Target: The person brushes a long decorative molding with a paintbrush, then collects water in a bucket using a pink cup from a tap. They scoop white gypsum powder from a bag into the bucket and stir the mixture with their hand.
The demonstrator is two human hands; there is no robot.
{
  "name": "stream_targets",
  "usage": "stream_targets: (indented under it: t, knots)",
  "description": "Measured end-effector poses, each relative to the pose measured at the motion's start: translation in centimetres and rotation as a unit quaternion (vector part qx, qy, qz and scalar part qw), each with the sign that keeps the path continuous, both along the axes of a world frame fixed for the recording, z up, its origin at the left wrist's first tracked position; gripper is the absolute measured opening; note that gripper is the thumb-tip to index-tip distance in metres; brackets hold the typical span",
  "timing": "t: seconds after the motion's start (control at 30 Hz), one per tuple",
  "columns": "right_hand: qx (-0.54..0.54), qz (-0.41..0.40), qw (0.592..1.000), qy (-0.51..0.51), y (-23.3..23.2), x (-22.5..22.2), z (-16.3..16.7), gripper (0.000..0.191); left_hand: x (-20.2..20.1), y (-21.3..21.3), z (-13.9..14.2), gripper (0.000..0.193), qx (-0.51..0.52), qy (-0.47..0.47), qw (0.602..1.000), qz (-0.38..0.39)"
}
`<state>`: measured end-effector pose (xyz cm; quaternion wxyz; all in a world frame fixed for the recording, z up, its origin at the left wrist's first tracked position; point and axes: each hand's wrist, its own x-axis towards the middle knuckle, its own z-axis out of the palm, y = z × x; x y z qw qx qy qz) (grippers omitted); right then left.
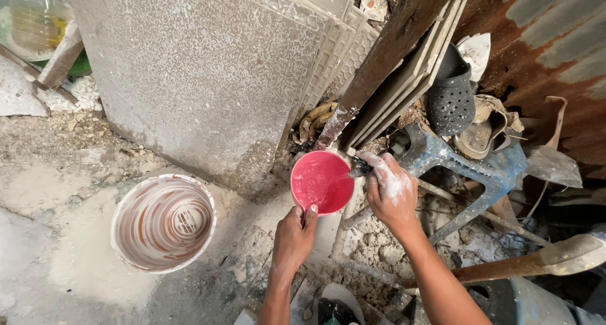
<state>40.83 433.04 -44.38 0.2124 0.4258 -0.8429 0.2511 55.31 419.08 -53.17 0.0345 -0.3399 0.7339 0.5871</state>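
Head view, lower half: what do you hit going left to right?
White bucket smeared with swirled paste → left hand gripping the rim of the pink bowl → right hand, dusted white, at the bowl's right edge → blue plastic stool → wooden handle.

White bucket near left on the dusty floor, inside streaked brown and white. Large grey slab leans far centre, ribbed tiles stacked behind it. Black perforated clog far right, above a blue plastic stool. Rusty corrugated sheet at far right.
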Motion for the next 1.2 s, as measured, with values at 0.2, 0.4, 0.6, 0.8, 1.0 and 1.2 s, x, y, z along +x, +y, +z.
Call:
stream_targets:
  t: [0.2, 0.4, 0.6, 0.8, 1.0, 1.2]
  knots:
    - [-0.003, 0.004, 1.000, -0.007, 0.0, -0.1, -0.1, 0.037, -0.1, 0.1, -0.3, 0.034, 0.028, -0.015, 0.999, -0.007]
    - [0.001, 0.007, 1.000, 0.003, 0.0, 0.0, -0.1, 0.038, -0.2, 0.2, -0.8, 0.035, 0.020, -0.004, 1.000, -0.003]
    - [0.008, -0.004, 1.000, 0.003, -0.1, 0.0, -0.1, 0.036, 0.0, 0.0, -0.7, 0.033, -0.005, 0.008, 1.000, 0.000]
    - [0.003, 0.003, 1.000, 0.001, -0.2, 0.5, 0.1, 0.038, 0.4, -0.1, -0.6, 0.034, 0.014, -0.013, 1.000, 0.003]
    - [0.003, 0.004, 1.000, 0.006, -0.4, 0.8, 0.2, 0.040, 0.6, -0.1, -0.8, 0.036, 0.003, 0.012, 1.000, 0.003]
    - [0.005, 0.003, 1.000, 0.017, -0.3, 0.5, -0.2, 0.041, 0.4, -0.1, -1.5, 0.034, 0.014, -0.005, 1.000, -0.001]
